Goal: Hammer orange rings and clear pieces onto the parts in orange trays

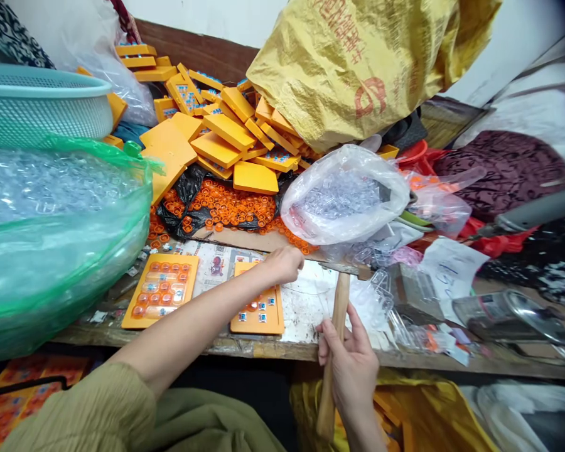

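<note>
My left hand is closed, fingers curled down, above the right edge of a yellow board; what it holds, if anything, is hidden. That board carries small blue-and-white square parts and orange round pieces, partly covered by my forearm. In my right hand is the wooden handle of a hammer, its metal head up and resting near the bench's back. To the left lies a second yellow board, filled with orange round pieces and clear oblong ones.
Orange round pieces spill from a black bag. Behind are piled yellow boards. A white bag holds clear parts; a green bag bulges at left. A glass jar lies at right, beyond a metal block.
</note>
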{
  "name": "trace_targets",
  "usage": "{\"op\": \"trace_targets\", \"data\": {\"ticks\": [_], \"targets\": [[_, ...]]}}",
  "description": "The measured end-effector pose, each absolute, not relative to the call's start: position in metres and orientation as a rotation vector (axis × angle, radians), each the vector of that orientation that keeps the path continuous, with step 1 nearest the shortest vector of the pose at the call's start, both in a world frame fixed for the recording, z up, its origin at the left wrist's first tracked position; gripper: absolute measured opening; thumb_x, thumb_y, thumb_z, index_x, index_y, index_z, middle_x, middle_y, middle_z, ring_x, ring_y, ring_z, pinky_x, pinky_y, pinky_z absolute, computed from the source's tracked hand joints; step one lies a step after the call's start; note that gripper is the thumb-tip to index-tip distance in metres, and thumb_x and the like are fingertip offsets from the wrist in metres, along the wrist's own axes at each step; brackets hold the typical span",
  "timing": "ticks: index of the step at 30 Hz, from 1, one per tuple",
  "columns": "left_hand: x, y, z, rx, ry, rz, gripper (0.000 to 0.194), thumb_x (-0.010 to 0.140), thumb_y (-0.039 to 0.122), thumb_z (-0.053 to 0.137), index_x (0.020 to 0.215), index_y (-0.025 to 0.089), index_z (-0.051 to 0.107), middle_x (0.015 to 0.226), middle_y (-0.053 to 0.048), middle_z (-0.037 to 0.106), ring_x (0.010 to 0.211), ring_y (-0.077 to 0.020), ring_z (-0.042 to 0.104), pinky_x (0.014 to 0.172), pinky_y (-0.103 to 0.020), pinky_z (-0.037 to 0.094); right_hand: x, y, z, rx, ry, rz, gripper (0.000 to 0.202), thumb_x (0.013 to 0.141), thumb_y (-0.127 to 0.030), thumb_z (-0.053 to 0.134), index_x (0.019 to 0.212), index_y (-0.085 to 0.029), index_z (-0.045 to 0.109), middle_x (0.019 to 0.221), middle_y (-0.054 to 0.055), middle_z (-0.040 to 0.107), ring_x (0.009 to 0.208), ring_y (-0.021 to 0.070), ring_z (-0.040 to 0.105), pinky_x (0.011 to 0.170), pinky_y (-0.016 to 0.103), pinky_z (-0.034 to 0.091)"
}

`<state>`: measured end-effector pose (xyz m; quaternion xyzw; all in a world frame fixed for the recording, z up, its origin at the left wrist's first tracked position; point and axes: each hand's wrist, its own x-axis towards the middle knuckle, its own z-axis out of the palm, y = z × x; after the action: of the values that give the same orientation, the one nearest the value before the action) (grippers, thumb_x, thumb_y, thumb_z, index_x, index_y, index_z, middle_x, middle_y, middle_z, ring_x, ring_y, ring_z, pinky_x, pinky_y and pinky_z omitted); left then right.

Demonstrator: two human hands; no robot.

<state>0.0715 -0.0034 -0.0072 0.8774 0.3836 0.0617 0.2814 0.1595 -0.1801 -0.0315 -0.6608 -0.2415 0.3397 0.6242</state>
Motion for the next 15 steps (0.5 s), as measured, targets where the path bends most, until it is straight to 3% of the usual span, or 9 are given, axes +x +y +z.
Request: {"op": "trace_targets", "data": {"ticks": [3,10,13,15], "targets": [[0.068,0.0,-0.011,2.346,0.998,0.141,0.021,0.072,0.007,0.061,0.088,0.014,0.072,0.088,-0.009,0.071,0.085,-0.0208,0.066,0.073,-0.026,0.05,0.16,-0.179,-0.031,-1.508,-0.538,0.804,0.085,0.068,-0.037,0.079,0.141,-0.018,0.04,0.064,-0.004,0.062,0.04,0.0052,0.044,0.033,0.016,0.038],[0.055,-0.013,-0.003,2.392,1.006,0.238,0.016,0.074,0.003,0.056,0.076,0.013,0.069,0.09,-0.011,0.065,0.086,-0.0242,0.062,0.076,-0.033,0.049,0.159,-0.18,-0.022,-1.539,-0.545,0.818,0.091,0.066,-0.04,0.079,0.143,-0.017,0.037,0.059,-0.005,0.062,0.039,0.0058,0.042,0.032,0.016,0.037],[0.026,-0.035,0.007,2.389,1.009,0.353,0.018,0.085,0.012,0.051,0.09,0.015,0.068,0.094,-0.01,0.063,0.091,-0.0224,0.059,0.08,-0.033,0.048,0.158,-0.2,-0.026,-1.651,-0.624,0.74,0.08,0.07,-0.04,0.076,0.14,-0.018,0.043,0.054,-0.005,0.06,0.037,0.0067,0.042,0.032,0.017,0.038],[0.003,-0.054,0.008,2.371,1.0,0.462,0.02,0.088,0.017,0.05,0.1,0.016,0.066,0.097,-0.009,0.062,0.096,-0.0218,0.056,0.085,-0.034,0.046,0.158,-0.215,-0.031,-1.725,-0.772,0.651,0.067,0.073,-0.038,0.074,0.133,-0.019,0.053,0.065,0.0,0.069,0.042,0.0103,0.054,0.036,0.019,0.046]]}}
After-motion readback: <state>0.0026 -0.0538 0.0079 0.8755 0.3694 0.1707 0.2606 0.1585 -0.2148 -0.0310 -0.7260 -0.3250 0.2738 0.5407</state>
